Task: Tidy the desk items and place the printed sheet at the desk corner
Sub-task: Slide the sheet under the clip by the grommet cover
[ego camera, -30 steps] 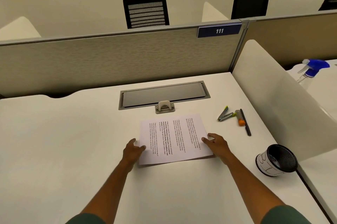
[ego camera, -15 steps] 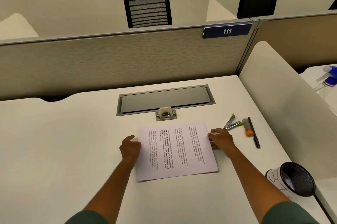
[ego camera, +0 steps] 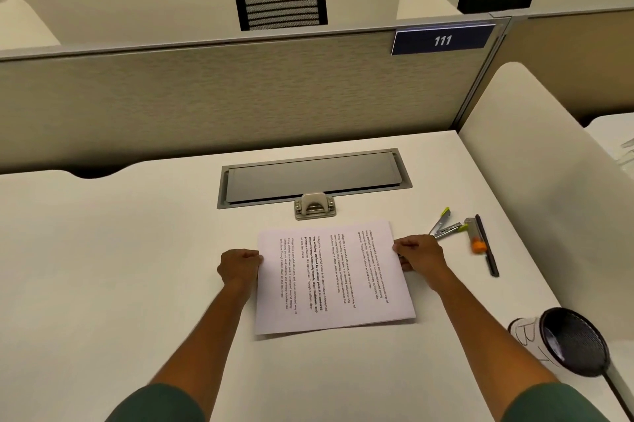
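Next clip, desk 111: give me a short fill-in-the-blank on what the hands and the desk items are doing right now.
1. Both hands, left hand and right hand, grip the side edges of the ____.
2. The number on the blue plate reads ____.
3. The black mesh cup lies on its ____.
4. The stapler lies to the ____ of the printed sheet.

Missing words: printed sheet; 111; side; right

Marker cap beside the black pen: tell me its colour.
Orange. The marker cap shows in the head view, just left of the black pen.
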Available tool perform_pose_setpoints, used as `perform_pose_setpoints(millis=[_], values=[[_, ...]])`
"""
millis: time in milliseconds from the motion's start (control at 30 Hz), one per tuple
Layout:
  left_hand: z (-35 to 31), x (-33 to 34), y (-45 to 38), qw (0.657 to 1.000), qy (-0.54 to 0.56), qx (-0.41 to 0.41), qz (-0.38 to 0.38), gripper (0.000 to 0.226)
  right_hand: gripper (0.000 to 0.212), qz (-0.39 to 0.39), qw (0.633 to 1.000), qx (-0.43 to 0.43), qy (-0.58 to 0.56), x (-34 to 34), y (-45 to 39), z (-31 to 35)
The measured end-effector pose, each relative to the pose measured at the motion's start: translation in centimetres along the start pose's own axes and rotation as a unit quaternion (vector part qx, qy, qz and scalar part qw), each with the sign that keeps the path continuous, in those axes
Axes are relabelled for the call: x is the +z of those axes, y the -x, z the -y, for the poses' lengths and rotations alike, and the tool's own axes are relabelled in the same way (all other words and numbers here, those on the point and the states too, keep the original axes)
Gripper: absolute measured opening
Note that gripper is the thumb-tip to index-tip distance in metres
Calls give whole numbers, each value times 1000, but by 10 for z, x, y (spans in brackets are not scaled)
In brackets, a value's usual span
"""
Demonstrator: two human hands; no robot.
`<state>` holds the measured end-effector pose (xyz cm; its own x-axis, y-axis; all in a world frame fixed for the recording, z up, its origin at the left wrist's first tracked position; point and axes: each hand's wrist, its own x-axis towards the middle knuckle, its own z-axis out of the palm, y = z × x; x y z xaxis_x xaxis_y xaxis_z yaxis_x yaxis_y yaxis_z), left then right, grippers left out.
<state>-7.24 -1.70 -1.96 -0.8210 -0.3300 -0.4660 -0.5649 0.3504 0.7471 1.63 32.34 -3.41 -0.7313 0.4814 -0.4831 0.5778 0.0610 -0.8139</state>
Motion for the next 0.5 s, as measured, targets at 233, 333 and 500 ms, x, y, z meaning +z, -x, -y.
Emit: perform_pose_setpoints(millis=[233, 333, 500], values=[[-9, -6, -3, 1000, 2, 16, -6, 19, 13, -4, 1000, 1, -31, 4, -5, 4], [-12, -8, -4, 1000, 8, 25, -8, 20, 11, -11, 999, -1, -35, 6, -5, 6], [-16, -8, -6, 999, 7, 34, -11, 21, 13, -10, 999, -7, -39, 10, -7, 6]])
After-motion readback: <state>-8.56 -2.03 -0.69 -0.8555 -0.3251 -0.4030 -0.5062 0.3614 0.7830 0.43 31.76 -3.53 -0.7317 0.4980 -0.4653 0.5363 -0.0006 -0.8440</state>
